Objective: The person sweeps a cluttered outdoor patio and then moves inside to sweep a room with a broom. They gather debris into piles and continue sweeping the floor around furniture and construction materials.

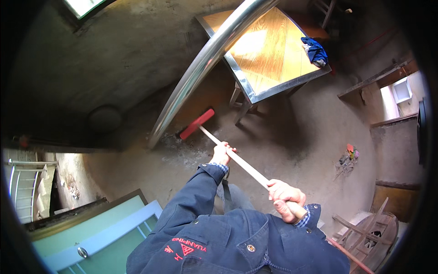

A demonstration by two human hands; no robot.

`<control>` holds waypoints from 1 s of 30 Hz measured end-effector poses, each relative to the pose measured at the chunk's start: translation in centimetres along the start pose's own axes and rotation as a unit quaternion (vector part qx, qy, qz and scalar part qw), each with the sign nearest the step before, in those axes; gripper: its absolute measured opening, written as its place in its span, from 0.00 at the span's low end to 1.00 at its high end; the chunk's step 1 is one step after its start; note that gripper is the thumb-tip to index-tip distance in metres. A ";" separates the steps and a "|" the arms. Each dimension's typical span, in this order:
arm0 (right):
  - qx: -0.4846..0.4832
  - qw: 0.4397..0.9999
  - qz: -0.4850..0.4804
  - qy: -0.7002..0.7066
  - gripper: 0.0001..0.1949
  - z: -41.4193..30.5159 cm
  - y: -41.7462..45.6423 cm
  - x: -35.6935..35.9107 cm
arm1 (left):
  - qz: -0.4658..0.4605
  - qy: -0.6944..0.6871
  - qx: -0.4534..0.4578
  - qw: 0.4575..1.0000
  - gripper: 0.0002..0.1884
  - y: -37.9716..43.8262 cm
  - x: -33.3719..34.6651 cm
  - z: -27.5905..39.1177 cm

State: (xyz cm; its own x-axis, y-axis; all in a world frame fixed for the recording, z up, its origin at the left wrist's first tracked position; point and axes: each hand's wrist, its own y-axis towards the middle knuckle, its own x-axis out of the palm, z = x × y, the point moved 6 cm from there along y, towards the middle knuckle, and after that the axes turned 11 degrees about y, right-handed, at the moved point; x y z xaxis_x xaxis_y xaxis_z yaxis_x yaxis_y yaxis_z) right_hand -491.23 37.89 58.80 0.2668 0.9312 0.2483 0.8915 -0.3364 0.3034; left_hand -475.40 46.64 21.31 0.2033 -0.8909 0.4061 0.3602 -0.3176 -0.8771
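A push broom with a red head [197, 124] and a pale wooden handle [248, 167] reaches across the concrete floor in front of me. My left hand [221, 154] is closed round the handle at its middle, nearer the head. Close to my body, my right hand [286, 200] grips the upper end of the same handle. The red head rests at a whitish, dusty patch [183, 152] of the floor, just right of the foot of a shiny metal pole.
The curved-looking metal pole [205, 61] rises ahead. Beyond it stands a wood-topped table [291, 92] with a blue cloth [314, 51] and a stool under it. Litter [347, 161] lies right; a green door [102, 236] is at left, a round wooden piece [386, 226] at lower right.
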 end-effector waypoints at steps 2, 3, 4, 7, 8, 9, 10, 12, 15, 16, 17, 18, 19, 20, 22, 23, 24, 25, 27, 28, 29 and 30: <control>0.007 0.999 -0.017 -0.031 0.08 2.1 2.0 -0.8 | -0.007 0.017 0.004 1.000 0.03 2.5 2.0 2.7; -0.011 0.999 -0.022 -0.048 0.07 3.3 2.5 -1.1 | -0.008 0.016 -0.012 1.000 0.04 3.5 2.7 3.6; -0.017 0.999 -0.008 -0.050 0.07 5.0 3.3 -1.5 | -0.006 0.018 -0.005 1.000 0.06 4.7 3.6 4.9; -0.043 0.997 0.020 -0.060 0.06 11.6 5.9 -3.2 | 0.007 0.017 0.001 1.000 0.08 8.9 5.9 8.1; -0.034 0.996 0.025 -0.083 0.05 14.2 6.9 -3.6 | -0.003 0.025 0.019 1.000 0.09 10.4 6.6 9.3; -0.036 0.994 0.017 -0.105 0.04 16.6 8.0 -3.7 | -0.017 0.022 0.023 0.999 0.10 11.7 7.0 10.2; -0.062 0.992 0.027 -0.104 0.04 18.4 8.9 -3.8 | -0.021 0.034 0.033 0.999 0.11 12.8 7.2 11.3; -0.066 0.991 0.056 -0.105 0.04 22.3 10.5 -3.4 | -0.026 0.042 0.035 0.998 0.12 15.1 7.2 13.8; -0.038 0.987 0.111 -0.106 0.05 27.2 11.9 -2.6 | -0.020 0.046 0.010 0.999 0.12 18.9 7.2 17.6; -0.039 0.987 0.101 -0.120 0.04 28.4 12.2 -2.3 | -0.029 0.090 0.030 0.995 0.12 19.8 7.1 18.7; -0.037 0.984 0.142 -0.105 0.04 29.1 12.0 -2.4 | -0.016 0.122 0.028 0.992 0.12 20.5 6.7 19.2; -0.018 0.980 0.171 -0.100 0.04 29.6 11.7 -2.1 | -0.027 0.157 0.011 0.987 0.11 21.0 6.7 19.1; -0.003 0.974 0.205 -0.094 0.05 29.5 11.2 -2.0 | 0.003 0.210 -0.006 0.978 0.10 21.0 6.1 18.7; -0.036 0.969 0.209 -0.123 0.05 28.5 10.8 -1.2 | 0.020 0.252 -0.010 0.968 0.10 20.3 5.5 18.1; 0.011 0.961 0.237 -0.140 0.06 26.1 9.8 0.2 | 0.041 0.317 -0.030 0.947 0.08 17.6 4.9 16.1; 0.080 0.958 0.255 -0.108 0.08 24.4 8.9 0.6 | 0.062 0.343 -0.049 0.936 0.07 15.5 4.6 14.9; 0.061 0.952 0.259 -0.150 0.09 21.5 8.3 0.9 | 0.048 0.339 -0.061 0.937 0.07 13.0 4.6 13.6; 0.039 0.953 0.265 -0.143 0.10 18.7 7.9 1.3 | 0.046 0.338 -0.061 0.938 0.06 10.0 4.5 12.6; 0.016 0.951 0.293 -0.094 0.03 13.6 7.2 2.2 | 0.026 0.291 -0.167 0.942 0.05 4.2 4.5 10.4; 0.012 0.949 0.284 -0.137 0.05 11.3 7.1 2.6 | 0.026 0.278 -0.191 0.941 0.05 1.8 4.7 9.9; -0.008 0.955 0.274 -0.112 0.09 9.9 7.1 2.9 | 0.024 0.265 -0.219 0.939 0.05 0.1 4.8 9.5; -0.006 0.958 0.262 -0.113 0.08 9.1 7.2 3.1 | 0.010 0.237 -0.216 0.947 0.04 -0.8 5.1 9.6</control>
State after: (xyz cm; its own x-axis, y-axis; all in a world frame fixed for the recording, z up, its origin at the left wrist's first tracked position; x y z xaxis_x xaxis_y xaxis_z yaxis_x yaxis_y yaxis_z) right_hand -480.68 39.68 53.37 0.7509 0.6394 0.1652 0.6086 -0.7671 0.2029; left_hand -465.94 45.51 26.54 -0.2614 -0.9117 0.3169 -0.0663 -0.3106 -0.9482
